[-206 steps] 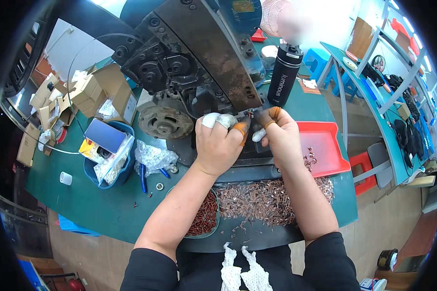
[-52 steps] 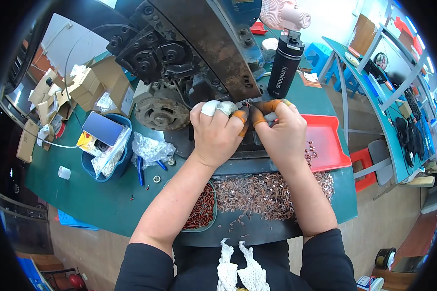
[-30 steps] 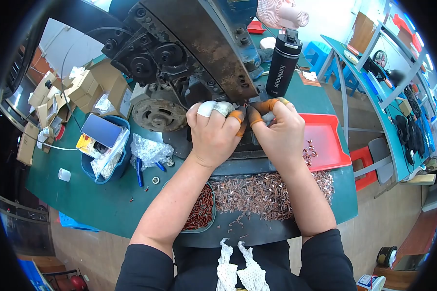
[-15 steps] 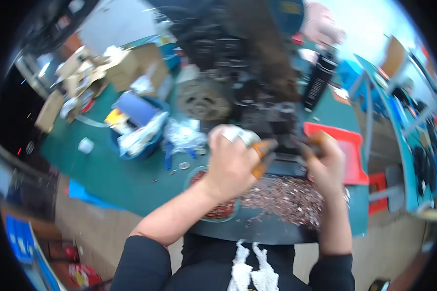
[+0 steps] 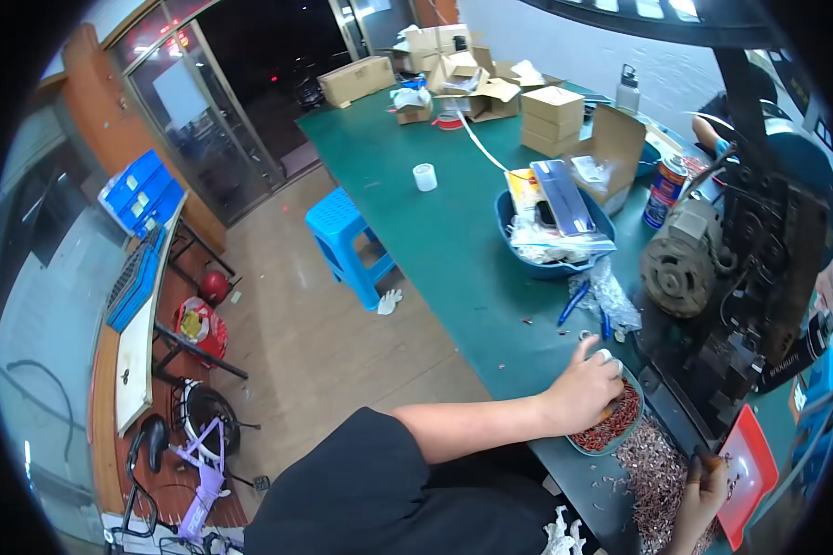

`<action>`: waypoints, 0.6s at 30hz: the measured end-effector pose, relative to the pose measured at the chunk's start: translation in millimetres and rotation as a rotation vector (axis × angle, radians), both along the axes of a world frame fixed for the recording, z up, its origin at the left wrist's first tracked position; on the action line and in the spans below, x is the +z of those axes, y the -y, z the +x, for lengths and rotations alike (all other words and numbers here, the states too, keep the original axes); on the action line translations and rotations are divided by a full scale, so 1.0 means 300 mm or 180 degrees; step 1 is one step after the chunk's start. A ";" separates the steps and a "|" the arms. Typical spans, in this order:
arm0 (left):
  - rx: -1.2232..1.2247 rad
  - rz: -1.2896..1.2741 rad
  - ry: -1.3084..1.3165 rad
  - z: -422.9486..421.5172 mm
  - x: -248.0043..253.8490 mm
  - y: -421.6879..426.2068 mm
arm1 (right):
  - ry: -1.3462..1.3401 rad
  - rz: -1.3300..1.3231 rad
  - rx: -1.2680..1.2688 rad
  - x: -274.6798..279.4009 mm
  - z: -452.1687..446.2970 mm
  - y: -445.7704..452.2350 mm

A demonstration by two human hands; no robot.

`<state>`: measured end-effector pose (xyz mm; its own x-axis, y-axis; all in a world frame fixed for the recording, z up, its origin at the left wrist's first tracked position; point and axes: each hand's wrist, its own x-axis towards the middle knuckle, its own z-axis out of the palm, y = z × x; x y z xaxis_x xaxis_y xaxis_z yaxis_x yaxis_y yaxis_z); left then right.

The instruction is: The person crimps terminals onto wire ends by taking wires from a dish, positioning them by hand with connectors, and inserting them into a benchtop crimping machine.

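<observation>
Pieces (image 5: 611,428), slim and reddish, filling the rounded bowl (image 5: 640,412), your left hand (image 5: 585,390) covering one side, your right hand (image 5: 703,492) hovering well apart beside the smooth red tray (image 5: 755,467), both grips unclear

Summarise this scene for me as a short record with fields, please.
Left hand: at the red-brown pieces in the bowl; grasp unclear
Right hand: next to the red tray and the heap of small pieces; grasp unclear
Machine: on the green table
Blue basket: holds plastic bags and a flat dark-blue device
Floor: blue stool beside the table
</observation>
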<state>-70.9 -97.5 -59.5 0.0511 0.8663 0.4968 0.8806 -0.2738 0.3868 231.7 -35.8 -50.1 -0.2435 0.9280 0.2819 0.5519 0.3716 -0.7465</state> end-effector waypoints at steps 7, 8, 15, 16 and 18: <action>-0.0196 0.0103 0.0731 -0.006 0.049 0.043 | 0.0080 0.0358 0.0542 0.060 -0.162 0.087; -0.0343 -0.0024 0.1130 0.005 0.075 0.054 | -0.0110 0.0098 0.0449 0.035 -0.175 0.091; -0.1504 -0.0634 0.3639 0.076 0.150 0.064 | -0.2638 -0.2327 0.1118 0.059 -0.334 0.167; -0.1549 -0.0729 0.3754 0.077 0.138 0.065 | -0.2893 -0.2491 0.0884 0.067 -0.349 0.174; -0.1549 -0.1364 0.4368 0.068 0.115 0.068 | -0.2938 -0.2495 0.0773 0.056 -0.361 0.178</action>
<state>-50.4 -117.9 -25.0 0.0872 0.9891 0.1189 -0.3566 -0.0804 0.9308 123.3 -89.4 -33.2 -0.4382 0.8822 -0.1722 -0.3205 -0.3323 -0.8870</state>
